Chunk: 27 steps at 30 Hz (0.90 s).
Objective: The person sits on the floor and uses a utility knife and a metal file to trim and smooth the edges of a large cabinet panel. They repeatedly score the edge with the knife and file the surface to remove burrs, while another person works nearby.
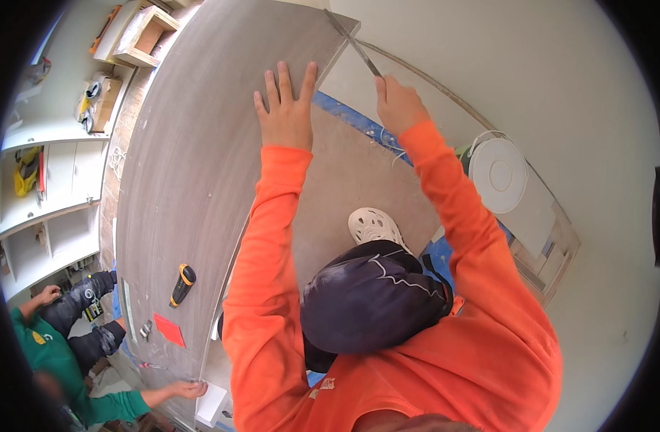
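A large grey-brown panel [193,137] stretches from the far end down the left side. My left hand [287,119] lies flat on it, fingers spread, close to its right edge. My right hand [402,108] is wrapped round one end of a long, flat metal file [353,45]. The file slants away to the upper left, across the panel's far right corner. Its grip is hidden inside my fist. Farther down the panel lie a yellow-and-black utility knife [181,286] and a red rectangular piece [169,330].
A co-worker in green [42,353] sits at lower left, one hand [189,389] at the panel's near end. A white-lidded bucket [498,175] stands by the wall on my right. Open white shelving [49,169] lines the left. Blue tape [351,117] runs along the floor.
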Available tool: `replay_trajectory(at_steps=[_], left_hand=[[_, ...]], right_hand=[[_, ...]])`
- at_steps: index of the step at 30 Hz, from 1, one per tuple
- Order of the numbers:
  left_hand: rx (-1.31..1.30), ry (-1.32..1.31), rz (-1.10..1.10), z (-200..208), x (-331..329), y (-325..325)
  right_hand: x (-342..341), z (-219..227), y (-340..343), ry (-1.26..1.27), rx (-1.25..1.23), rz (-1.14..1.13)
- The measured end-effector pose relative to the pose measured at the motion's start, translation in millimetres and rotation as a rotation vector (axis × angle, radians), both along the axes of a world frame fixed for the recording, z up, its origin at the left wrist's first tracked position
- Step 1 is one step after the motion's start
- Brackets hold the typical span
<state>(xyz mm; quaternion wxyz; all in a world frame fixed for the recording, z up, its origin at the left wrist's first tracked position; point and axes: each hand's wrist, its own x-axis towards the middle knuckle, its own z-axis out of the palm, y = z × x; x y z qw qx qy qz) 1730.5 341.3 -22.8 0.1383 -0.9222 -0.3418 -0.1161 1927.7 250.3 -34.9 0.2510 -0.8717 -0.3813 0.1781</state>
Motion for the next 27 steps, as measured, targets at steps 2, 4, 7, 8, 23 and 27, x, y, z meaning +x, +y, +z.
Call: replay_trajectory(at_steps=[2, 4, 7, 8, 23, 27], left_hand=[[0.012, -0.012, -0.006, -1, 3, 1], [-0.011, -0.054, -0.015, -2, 10, 4], [0.010, -0.064, -0.019, -6, 23, 11], [0.010, -0.024, 0.010, -7, 27, 14], [-0.609, 0.269, -0.578, 9, 109, 43], [-0.417, -0.119, -0.299, 8, 82, 49]], right_hand=[[0, 0, 3, 0.002, -0.006, -0.005], [1, 2, 6, -0.097, 0.140, -0.043], [2, 6, 11, -0.106, 0.137, -0.013], [3, 8, 12, -0.075, 0.037, 0.000], [19, 17, -36, 0.339, 0.205, -0.074], [0, 8, -40, 0.127, 0.180, 0.079]])
